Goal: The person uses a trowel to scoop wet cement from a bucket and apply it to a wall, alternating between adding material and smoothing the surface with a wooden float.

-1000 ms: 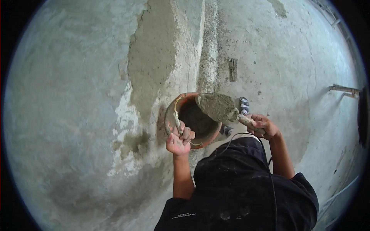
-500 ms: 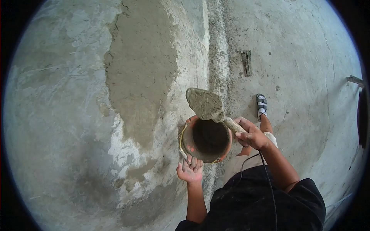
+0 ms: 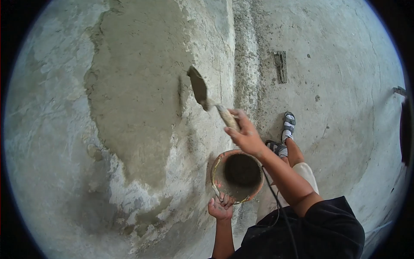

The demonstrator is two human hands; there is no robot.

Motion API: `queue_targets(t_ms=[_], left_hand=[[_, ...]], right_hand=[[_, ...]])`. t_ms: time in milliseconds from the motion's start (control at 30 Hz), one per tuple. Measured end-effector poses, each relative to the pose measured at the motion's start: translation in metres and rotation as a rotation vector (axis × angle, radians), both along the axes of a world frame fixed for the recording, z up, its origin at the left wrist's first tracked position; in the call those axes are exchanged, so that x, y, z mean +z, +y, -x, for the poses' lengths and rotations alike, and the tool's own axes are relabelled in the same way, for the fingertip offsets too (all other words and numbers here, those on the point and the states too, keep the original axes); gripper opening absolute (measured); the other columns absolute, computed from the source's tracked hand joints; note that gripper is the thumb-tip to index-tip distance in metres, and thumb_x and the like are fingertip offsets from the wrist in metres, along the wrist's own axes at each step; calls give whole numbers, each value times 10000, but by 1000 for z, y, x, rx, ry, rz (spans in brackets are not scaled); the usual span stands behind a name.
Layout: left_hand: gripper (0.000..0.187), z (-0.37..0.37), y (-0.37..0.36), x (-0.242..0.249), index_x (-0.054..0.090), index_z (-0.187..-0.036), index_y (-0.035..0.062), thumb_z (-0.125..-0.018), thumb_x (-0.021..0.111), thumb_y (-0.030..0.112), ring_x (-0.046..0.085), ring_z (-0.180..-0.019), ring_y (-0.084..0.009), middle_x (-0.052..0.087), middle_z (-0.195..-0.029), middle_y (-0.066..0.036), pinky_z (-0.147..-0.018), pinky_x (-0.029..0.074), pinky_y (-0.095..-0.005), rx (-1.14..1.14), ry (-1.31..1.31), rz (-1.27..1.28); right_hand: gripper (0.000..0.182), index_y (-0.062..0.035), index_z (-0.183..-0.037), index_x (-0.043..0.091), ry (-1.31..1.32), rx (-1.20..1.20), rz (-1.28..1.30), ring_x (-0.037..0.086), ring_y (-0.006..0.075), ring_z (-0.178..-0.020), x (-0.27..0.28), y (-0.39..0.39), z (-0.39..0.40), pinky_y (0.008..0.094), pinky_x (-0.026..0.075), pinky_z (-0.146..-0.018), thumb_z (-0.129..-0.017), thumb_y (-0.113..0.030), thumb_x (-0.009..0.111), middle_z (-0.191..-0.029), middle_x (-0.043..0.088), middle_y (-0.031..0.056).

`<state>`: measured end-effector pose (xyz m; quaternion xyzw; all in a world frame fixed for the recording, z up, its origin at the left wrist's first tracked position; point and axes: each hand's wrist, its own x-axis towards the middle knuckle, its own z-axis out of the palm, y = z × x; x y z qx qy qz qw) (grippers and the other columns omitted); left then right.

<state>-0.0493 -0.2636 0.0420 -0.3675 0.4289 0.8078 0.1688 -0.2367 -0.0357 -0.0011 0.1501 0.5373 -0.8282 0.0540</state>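
Head view: risk first. The trowel (image 3: 199, 88) hangs with its blade steeply tilted beside the damp patch (image 3: 133, 86) on the wall; in my judgement, any loose mortar on it could slide off if the wrist turns further. Whether the blade carries a load cannot be told from this angle. The bucket (image 3: 224, 178), below the right forearm and close to the wall, is judged liable to tip or swing if the left hand's hold slips. A cable (image 3: 276, 196) hangs near the bucket and could snag on its rim.

Hands: the right hand (image 3: 246, 136) is closed around the trowel's handle, fingers wrapped, arm extended across the body. The left hand (image 3: 221, 207) is narrow, palm upward, with fingers curled about the bucket's handle (image 3: 215, 190) at the near rim. Bucket contents are dark; their level cannot be determined.
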Motion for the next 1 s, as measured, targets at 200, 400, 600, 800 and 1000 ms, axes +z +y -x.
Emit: queue_targets(t_ms=[200,400,600,800,1000], left_hand=[[445,-10,-14,0,425,-772,110,-780,491,549,223,-429,-112,254,-506,37,-545,242,-287,80,-11,60],[433,-5,-17,1,426,-773,114,-776,497,542,211,-419,-108,252,-496,39,-530,238,-281,132,-6,21],[429,4,-17,-5,423,-766,113,-774,500,535,211,-412,-109,261,-495,37,-524,242,-281,116,36,0],[431,4,-21,-3,425,-772,111,-775,509,534,223,-405,-110,268,-496,34,-524,243,-278,99,40,26],[437,3,-20,-5,427,-778,111,-775,514,538,227,-405,-111,275,-499,33,-521,240,-275,96,25,18]], right_hand=[[515,-45,-1310,366,42,-161,-276,581,414,-986,3,-61,48,424,458,-864,-856,-117,598,-1107,572,242],[577,10,-1330,338,133,-208,-511,513,441,-1110,-2,-108,40,424,427,-946,-832,-70,617,-1223,495,258],[574,5,-1329,337,-22,-142,-406,525,442,-1099,-1,-94,11,430,435,-927,-831,-46,618,-1213,496,251],[544,-21,-1313,354,77,-290,-459,548,436,-1070,10,-82,63,437,443,-906,-837,-64,614,-1186,521,249],[586,-37,-1348,335,104,-97,-281,507,438,-1097,16,-65,52,427,420,-922,-822,-60,592,-1159,512,238]])
